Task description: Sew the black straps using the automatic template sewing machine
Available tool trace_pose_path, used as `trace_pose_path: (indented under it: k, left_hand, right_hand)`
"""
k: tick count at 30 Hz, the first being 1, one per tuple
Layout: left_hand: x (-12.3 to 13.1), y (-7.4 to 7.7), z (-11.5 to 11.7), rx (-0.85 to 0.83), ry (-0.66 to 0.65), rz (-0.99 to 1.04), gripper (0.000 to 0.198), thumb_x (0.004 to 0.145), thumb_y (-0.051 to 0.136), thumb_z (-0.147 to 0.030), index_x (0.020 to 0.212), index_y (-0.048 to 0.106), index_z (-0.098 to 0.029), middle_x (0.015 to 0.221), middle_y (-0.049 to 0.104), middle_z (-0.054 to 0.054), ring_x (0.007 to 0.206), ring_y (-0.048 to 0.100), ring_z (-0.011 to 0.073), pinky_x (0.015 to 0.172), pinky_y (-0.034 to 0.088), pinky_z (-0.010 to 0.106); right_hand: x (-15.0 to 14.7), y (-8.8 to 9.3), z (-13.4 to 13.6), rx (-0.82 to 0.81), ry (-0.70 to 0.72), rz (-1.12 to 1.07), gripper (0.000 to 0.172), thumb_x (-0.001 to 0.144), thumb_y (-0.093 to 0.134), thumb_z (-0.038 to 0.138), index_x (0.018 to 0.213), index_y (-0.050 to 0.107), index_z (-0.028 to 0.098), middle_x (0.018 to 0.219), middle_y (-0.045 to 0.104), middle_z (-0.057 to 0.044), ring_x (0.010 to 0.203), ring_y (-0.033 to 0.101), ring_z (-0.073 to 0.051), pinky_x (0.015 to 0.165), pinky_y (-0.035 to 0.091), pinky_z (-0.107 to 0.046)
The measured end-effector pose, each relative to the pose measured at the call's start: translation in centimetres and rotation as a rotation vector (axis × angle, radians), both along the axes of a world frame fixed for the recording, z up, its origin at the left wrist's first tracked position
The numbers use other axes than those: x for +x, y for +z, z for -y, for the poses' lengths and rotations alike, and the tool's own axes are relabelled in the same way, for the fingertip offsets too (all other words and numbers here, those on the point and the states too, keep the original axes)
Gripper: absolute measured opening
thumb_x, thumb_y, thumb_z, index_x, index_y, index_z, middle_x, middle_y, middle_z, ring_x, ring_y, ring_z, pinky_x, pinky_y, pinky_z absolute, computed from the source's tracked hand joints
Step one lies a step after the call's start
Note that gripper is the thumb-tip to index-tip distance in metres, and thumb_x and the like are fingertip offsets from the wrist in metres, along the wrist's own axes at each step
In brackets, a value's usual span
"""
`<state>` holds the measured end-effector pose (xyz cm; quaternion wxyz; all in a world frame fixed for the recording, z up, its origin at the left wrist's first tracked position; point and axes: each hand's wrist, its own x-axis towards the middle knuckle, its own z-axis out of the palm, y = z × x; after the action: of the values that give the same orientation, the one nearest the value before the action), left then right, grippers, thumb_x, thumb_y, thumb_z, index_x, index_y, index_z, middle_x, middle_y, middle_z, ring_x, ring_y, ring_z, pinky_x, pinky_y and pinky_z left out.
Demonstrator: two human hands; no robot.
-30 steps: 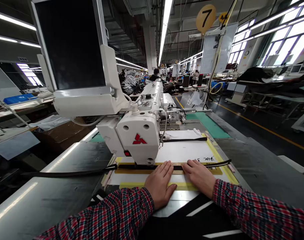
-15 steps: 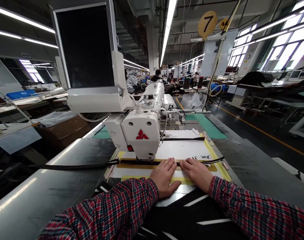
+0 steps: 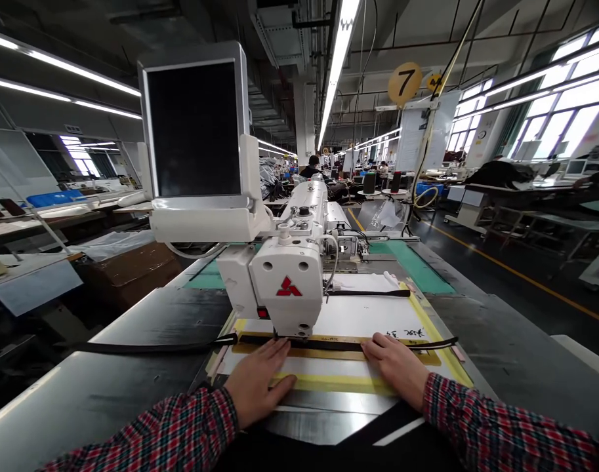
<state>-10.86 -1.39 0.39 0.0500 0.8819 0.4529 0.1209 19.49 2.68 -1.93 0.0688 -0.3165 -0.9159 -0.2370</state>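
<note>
A long black fabric strip [image 3: 323, 345] lies across a yellow-edged white template [image 3: 372, 321] under the head of a white sewing machine [image 3: 287, 282]. My left hand [image 3: 257, 380] rests flat with its fingertips on the strip, just left of the needle area; its thumb is spread away from the fingers. My right hand [image 3: 395, 364] has its fingertips on the strip farther right, fingers stretched out and slightly bent. The strip's left end trails over the metal table, and its right end reaches past the template's edge. The needle itself is hidden behind the machine head.
A dark control screen [image 3: 195, 131] is mounted left of the machine head. A second black strip [image 3: 371, 293] lies farther back on the template. The metal table [image 3: 132, 367] extends to both sides. Black cloth with white stripes [image 3: 397, 432] is at the front edge. A person [image 3: 311, 167] sits beyond.
My left hand has slid left along the strip, away from my right hand, to the machine head's left side. My right hand stays near the same part of the strip. The view has tilted up slightly.
</note>
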Motion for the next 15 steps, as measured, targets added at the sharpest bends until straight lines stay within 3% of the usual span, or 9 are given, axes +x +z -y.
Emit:
trace_pose_path:
  k: [7,15]
  left_hand:
    - [0.2,-1.1,-0.9,-0.006,0.012,-0.043,0.066,0.085,0.042,-0.056,0.136,0.035,-0.015,0.138,0.036,0.010,0.126,0.034,0.0288,0.103,0.034,0.044]
    - [0.0,-0.7,-0.7,0.003,0.018,-0.065,0.067,0.084,0.043,-0.057,0.135,0.036,-0.014,0.138,0.037,0.011,0.123,0.038,0.0298,0.102,0.036,0.044]
  right_hand:
    - [0.6,-0.4,0.0,0.092,0.039,-0.024,0.029,0.080,0.039,0.000,0.099,0.060,0.003,0.092,0.053,-0.012,0.078,0.048,-0.022,0.069,0.054,-0.034]
    - [0.9,-1.1,-0.3,0.092,0.052,-0.050,0.031,0.078,0.037,-0.001,0.100,0.060,0.002,0.094,0.053,-0.013,0.078,0.049,-0.022,0.070,0.054,-0.036]
